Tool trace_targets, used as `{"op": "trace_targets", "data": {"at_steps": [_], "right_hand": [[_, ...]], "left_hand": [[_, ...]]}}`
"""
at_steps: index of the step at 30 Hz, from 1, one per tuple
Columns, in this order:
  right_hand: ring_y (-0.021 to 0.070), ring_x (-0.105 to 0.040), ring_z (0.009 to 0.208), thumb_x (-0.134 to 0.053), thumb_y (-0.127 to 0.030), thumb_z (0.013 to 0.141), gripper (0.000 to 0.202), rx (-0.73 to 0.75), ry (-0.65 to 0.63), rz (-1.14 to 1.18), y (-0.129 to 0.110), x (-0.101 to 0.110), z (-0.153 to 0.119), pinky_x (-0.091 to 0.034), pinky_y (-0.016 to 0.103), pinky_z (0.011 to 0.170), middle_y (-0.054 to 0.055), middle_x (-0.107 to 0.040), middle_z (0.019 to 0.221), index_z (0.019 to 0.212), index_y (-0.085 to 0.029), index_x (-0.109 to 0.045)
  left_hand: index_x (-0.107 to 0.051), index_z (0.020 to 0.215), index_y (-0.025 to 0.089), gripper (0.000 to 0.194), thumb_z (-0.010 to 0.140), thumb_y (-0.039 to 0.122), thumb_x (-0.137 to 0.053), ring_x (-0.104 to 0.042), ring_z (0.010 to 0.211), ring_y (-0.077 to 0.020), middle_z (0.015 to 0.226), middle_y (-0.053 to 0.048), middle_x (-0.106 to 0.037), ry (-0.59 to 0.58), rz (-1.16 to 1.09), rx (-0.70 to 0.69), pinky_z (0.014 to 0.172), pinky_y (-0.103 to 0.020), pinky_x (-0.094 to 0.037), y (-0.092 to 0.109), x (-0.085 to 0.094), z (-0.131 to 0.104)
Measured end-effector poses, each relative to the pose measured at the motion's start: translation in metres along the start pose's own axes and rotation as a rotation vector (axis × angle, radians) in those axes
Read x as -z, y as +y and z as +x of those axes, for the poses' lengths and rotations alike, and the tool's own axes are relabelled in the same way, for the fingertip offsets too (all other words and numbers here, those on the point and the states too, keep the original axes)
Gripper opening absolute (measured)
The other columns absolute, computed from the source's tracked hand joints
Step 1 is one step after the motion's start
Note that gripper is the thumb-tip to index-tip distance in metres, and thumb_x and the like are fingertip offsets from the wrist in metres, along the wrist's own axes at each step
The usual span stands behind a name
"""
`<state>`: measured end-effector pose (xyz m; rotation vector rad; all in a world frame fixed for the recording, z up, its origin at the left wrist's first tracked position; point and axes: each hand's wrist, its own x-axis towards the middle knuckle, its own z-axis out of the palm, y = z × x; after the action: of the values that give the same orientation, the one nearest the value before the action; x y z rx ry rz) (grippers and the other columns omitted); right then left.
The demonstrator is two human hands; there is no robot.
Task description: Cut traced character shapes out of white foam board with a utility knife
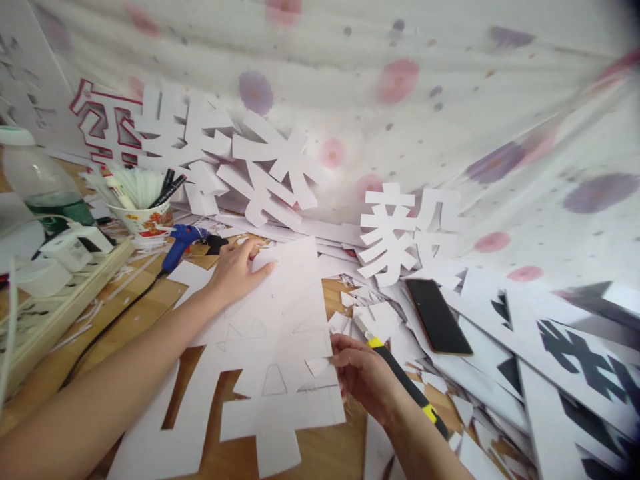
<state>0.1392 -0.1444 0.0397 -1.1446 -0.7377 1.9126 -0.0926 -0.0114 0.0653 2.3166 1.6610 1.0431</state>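
Note:
A white foam-like sheet with pencilled outlines lies in front of me, its lower end cut into strokes and gaps. My left hand rests at its upper left edge, thumb and fingers apart. At the right edge, my right hand has its fingers pinched on the sheet beside a small triangular flap or piece; I cannot tell whether that piece is loose. A black and yellow utility knife lies just beyond my right hand and wrist, blade end pointing away, partly hidden by them.
A blue glue gun, a cup of pens and glue sticks, a power strip and a bottle stand left. White cut-out characters lean on the curtain. Right are a phone and stacked scraps.

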Motion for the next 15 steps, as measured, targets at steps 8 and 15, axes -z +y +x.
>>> {"op": "trace_targets", "data": {"at_steps": [8, 15], "right_hand": [[0.0122, -0.058, 0.038, -0.070, -0.020, 0.053, 0.021, -0.162, -0.159, 0.038, -0.0036, 0.0105, 0.0006, -0.049, 0.020, 0.036, -0.001, -0.060, 0.046, 0.053, -0.013, -0.050], [0.0125, -0.058, 0.037, -0.070, -0.021, 0.052, 0.020, -0.153, -0.248, 0.083, -0.0022, 0.0111, 0.0012, -0.048, 0.021, 0.036, -0.001, -0.061, 0.046, 0.053, -0.013, -0.051]], "left_hand": [[-0.049, 0.105, 0.023, 0.038, 0.074, 0.045, -0.054, -0.052, 0.076, -0.0166, 0.078, 0.001, -0.057, 0.025, -0.029, -0.084, 0.087, -0.036, -0.033, -0.0020, -0.0045, -0.0013], [-0.050, 0.105, 0.023, 0.037, 0.075, 0.045, -0.053, -0.052, 0.077, -0.0170, 0.076, 0.001, -0.056, 0.047, -0.036, -0.117, 0.085, -0.035, -0.034, 0.0002, -0.0042, -0.0013]]}}
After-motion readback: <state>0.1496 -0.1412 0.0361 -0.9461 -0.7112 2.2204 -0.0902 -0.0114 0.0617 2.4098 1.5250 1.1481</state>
